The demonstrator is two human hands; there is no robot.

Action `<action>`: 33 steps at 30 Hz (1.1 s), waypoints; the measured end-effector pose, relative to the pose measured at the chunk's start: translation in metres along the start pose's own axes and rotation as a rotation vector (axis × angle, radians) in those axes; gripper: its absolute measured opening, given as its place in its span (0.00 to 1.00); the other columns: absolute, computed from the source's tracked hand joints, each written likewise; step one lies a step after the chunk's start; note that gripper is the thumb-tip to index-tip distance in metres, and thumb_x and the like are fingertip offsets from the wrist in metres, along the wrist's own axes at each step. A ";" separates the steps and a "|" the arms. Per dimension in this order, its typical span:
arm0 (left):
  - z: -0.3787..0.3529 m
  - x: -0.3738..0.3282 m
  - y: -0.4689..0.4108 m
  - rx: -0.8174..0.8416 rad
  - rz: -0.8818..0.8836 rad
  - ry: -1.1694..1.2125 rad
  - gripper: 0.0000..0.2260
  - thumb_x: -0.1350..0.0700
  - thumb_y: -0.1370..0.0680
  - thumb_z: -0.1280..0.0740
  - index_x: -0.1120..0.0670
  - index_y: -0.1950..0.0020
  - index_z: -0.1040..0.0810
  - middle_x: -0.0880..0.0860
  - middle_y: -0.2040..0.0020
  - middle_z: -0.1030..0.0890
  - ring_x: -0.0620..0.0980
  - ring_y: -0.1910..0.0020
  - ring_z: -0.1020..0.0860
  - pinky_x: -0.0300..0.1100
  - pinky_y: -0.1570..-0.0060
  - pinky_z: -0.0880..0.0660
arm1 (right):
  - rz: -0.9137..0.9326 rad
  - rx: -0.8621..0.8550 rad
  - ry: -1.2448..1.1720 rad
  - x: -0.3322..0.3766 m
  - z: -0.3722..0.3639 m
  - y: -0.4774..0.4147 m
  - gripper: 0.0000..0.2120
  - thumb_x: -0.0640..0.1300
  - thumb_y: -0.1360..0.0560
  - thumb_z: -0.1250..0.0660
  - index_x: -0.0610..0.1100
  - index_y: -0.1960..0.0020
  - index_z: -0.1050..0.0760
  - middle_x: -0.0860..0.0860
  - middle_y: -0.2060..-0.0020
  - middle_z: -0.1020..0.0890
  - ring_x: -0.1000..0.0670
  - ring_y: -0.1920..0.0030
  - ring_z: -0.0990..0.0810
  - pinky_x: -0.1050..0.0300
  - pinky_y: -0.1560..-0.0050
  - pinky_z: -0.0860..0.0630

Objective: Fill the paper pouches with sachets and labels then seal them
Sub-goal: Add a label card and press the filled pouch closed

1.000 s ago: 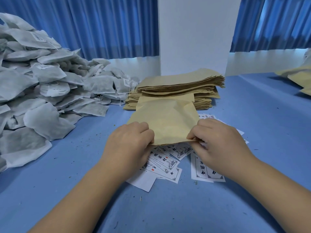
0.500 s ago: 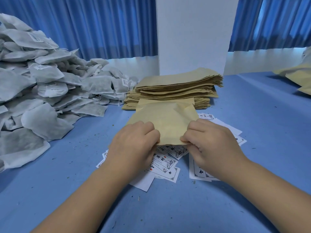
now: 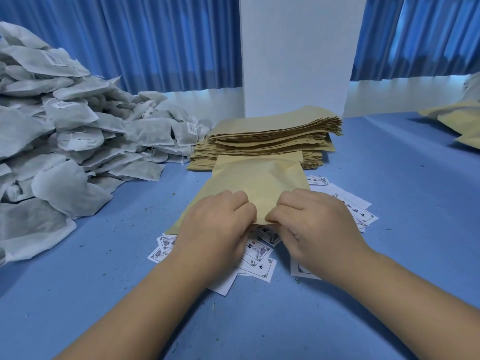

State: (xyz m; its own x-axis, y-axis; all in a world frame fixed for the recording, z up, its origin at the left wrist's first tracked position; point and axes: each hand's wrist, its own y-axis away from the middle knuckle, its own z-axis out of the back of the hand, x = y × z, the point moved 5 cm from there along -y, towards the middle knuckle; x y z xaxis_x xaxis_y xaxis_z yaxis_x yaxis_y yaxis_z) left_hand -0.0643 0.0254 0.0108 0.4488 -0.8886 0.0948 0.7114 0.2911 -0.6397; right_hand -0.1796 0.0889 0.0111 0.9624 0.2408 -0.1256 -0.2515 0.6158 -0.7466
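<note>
Creased tan paper pouch (image 3: 259, 180)

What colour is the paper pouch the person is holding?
Plain tan, kraft-paper brown, with no print showing. The pouch shows best in the head view, the only one.

Chinese characters on labels (image 3: 259, 261), none legible

The left hand (image 3: 215, 229) and right hand (image 3: 314, 224) are bare, like both forearms.
</note>
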 end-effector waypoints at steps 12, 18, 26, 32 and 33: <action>-0.003 -0.001 -0.001 -0.018 0.021 0.001 0.08 0.57 0.30 0.40 0.57 0.62 0.23 0.53 0.65 0.25 0.56 0.69 0.29 0.44 0.74 0.34 | 0.002 -0.004 -0.096 -0.002 0.001 0.000 0.03 0.36 0.33 0.28 0.41 0.64 0.20 0.48 0.69 0.23 0.43 0.67 0.25 0.54 0.71 0.29; 0.004 0.001 0.000 -0.069 -0.011 -0.003 0.08 0.58 0.31 0.41 0.57 0.67 0.24 0.53 0.67 0.26 0.55 0.72 0.29 0.39 0.73 0.41 | 0.006 0.089 -0.164 -0.009 0.001 -0.001 0.09 0.35 0.36 0.23 0.41 0.59 0.20 0.48 0.64 0.23 0.44 0.64 0.26 0.52 0.65 0.27; 0.001 -0.003 0.000 -0.099 -0.071 0.027 0.06 0.58 0.28 0.35 0.58 0.61 0.20 0.54 0.64 0.23 0.56 0.69 0.27 0.42 0.74 0.35 | -0.006 -0.017 -0.156 -0.013 0.009 0.001 0.02 0.36 0.35 0.28 0.41 0.66 0.19 0.49 0.71 0.25 0.44 0.69 0.26 0.51 0.75 0.27; 0.003 -0.001 0.002 -0.166 -0.034 -0.001 0.06 0.60 0.29 0.37 0.57 0.66 0.23 0.53 0.67 0.27 0.54 0.70 0.31 0.40 0.75 0.42 | -0.038 0.024 -0.197 -0.015 0.008 0.001 0.15 0.55 0.28 0.31 0.44 0.65 0.18 0.51 0.70 0.24 0.48 0.65 0.26 0.53 0.66 0.26; 0.003 0.000 0.002 -0.166 -0.021 -0.009 0.06 0.60 0.30 0.37 0.57 0.65 0.24 0.53 0.67 0.27 0.53 0.69 0.32 0.39 0.75 0.42 | -0.093 0.021 -0.237 -0.017 0.009 0.000 0.19 0.59 0.28 0.34 0.45 0.64 0.18 0.52 0.69 0.24 0.49 0.63 0.27 0.55 0.63 0.28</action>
State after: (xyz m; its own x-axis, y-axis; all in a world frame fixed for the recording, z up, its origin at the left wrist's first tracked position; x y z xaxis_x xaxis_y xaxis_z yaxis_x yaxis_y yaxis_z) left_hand -0.0612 0.0267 0.0116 0.4398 -0.8906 0.1155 0.6220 0.2093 -0.7545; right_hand -0.1969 0.0914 0.0187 0.9313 0.3500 0.1009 -0.1679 0.6584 -0.7337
